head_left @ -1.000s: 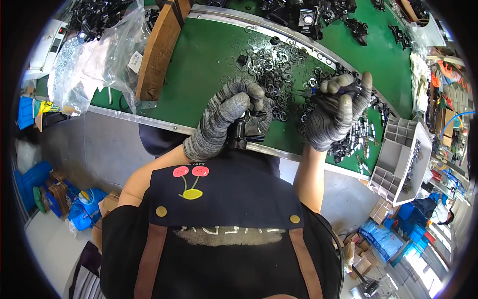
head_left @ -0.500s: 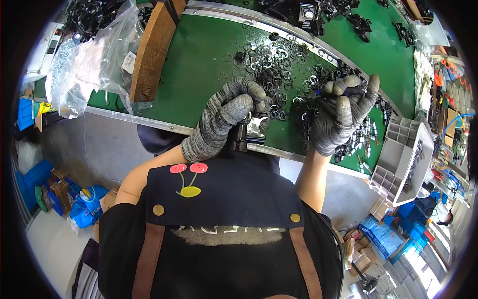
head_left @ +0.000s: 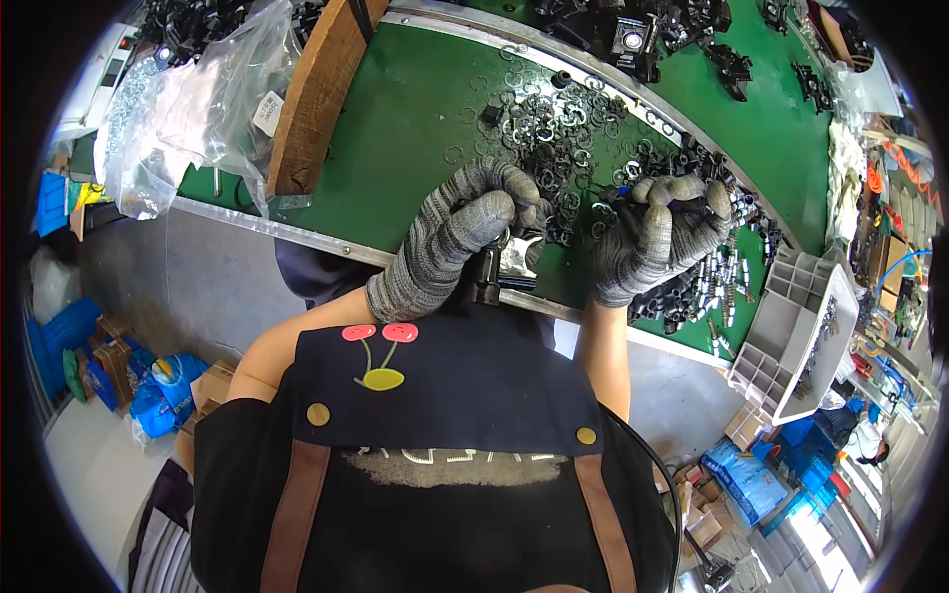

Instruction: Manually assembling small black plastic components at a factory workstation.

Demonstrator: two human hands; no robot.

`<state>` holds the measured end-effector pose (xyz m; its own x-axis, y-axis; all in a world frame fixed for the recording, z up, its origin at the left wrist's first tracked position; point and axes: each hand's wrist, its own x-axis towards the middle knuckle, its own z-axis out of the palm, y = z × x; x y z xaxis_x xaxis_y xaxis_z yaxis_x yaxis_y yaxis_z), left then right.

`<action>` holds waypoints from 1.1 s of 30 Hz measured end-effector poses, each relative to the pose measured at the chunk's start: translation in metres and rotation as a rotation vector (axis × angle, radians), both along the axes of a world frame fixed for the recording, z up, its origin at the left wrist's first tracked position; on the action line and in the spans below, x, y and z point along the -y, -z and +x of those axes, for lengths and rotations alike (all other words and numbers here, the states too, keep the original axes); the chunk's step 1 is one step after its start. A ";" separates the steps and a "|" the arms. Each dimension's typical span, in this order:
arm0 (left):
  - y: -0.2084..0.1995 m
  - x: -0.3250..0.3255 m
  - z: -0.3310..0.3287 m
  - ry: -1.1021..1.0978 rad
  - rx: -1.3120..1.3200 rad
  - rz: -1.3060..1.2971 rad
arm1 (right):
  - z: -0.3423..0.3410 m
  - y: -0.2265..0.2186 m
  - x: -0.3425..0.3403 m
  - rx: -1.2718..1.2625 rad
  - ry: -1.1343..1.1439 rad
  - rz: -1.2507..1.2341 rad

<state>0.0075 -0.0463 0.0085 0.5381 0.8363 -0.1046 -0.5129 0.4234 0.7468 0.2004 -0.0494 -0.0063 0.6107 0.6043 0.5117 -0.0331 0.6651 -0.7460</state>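
Observation:
My left hand (head_left: pixel 457 229), in a grey striped knit glove, is closed on a black metal part (head_left: pixel 489 272) with a shiny curved face, just above the bench's near edge. To its right is my right hand (head_left: pixel 647 247), gloved alike, palm turned up and fingers curled in. A bit of blue and a thin dark tip show by its fingers, but what it holds is mostly hidden. Beyond both hands lie many small retaining rings (head_left: pixel 568 124), loose on the green bench top. Black cylindrical pieces (head_left: pixel 672 304) and silver pins (head_left: pixel 730 282) lie beside my right hand.
A wooden board (head_left: pixel 321 109) stands at the left beside a clear plastic bag (head_left: pixel 203 119). A grey divided tray (head_left: pixel 776 331) sits at the bench's right end. Black metal assemblies (head_left: pixel 633 40) lie beyond the metal rail (head_left: pixel 554 49).
My right hand has moved left, nearer my left hand, and its raised index finger has curled in. My left hand keeps its grip on the black metal part.

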 end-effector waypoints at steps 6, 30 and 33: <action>0.000 0.000 -0.001 -0.006 -0.001 -0.003 | -0.006 0.001 -0.002 -0.003 0.038 -0.044; -0.017 0.000 0.004 0.075 0.001 0.058 | -0.045 -0.126 -0.007 -0.041 -0.906 -0.068; -0.017 0.001 0.005 0.059 0.006 0.039 | -0.048 -0.128 -0.003 0.000 -0.867 -0.138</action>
<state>0.0130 -0.0471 0.0253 0.5870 0.8066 -0.0698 -0.4921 0.4239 0.7604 0.1528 -0.0465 0.1218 -0.0923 0.9118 0.4001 -0.4855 0.3096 -0.8176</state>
